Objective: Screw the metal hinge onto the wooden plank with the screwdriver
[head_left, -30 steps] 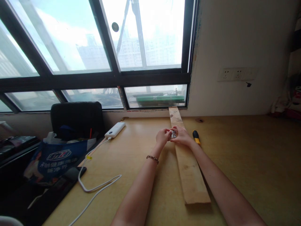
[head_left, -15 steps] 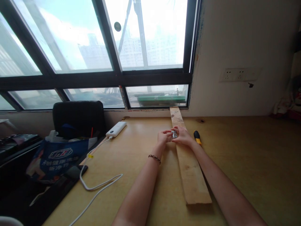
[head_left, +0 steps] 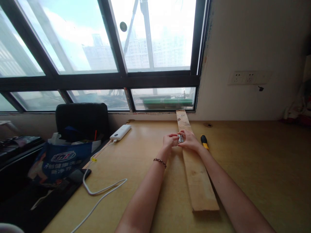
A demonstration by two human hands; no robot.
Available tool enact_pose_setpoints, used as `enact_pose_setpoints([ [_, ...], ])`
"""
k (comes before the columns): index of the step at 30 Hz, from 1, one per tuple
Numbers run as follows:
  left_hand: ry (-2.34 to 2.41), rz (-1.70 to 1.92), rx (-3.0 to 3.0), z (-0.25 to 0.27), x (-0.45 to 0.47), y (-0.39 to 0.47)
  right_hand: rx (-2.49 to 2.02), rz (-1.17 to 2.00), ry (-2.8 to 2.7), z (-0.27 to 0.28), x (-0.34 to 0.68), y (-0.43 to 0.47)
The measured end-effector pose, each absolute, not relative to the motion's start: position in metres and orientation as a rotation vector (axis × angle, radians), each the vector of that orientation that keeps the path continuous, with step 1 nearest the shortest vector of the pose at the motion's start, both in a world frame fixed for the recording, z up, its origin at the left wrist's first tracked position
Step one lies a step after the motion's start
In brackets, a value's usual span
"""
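Between my two hands is a small silver metal hinge [head_left: 180,138] with screw holes, held above a long wooden board [head_left: 198,184]. My left hand [head_left: 170,140] has its fingers closed at the hinge's left edge. On the other side, my right hand [head_left: 190,141] pinches the hinge between thumb and fingers. The board lies flat on the table, stretching from near me to the window. Right beside my right wrist is a black and yellow tool handle [head_left: 204,141]; the rest of that tool is hidden by my arm.
A white power bank [head_left: 120,132] with a white cable [head_left: 102,192] lies on the left of the wooden table [head_left: 143,174]. Beyond the table's left edge are a black chair [head_left: 82,118] and a blue bag [head_left: 62,165]. Window and wall close off the back.
The hinge has turned slightly, so that its holed face shows more clearly. Both hands stay almost in place, and the view has shifted a little.
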State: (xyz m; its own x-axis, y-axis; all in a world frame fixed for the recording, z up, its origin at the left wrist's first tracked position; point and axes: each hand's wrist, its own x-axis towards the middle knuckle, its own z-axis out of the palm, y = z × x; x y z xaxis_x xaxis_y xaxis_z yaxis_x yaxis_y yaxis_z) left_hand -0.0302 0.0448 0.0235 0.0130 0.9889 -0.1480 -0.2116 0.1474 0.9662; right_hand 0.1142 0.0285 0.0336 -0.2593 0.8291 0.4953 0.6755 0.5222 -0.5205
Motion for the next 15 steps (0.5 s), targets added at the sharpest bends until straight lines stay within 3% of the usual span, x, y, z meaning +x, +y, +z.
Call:
enact_pose_setpoints([
  [15, 1.065, 1.184, 0.889, 0.0249, -0.0283, 0.0406, -1.203, 0.257, -2.0, 0.0346, 0.1133, 0.0269],
])
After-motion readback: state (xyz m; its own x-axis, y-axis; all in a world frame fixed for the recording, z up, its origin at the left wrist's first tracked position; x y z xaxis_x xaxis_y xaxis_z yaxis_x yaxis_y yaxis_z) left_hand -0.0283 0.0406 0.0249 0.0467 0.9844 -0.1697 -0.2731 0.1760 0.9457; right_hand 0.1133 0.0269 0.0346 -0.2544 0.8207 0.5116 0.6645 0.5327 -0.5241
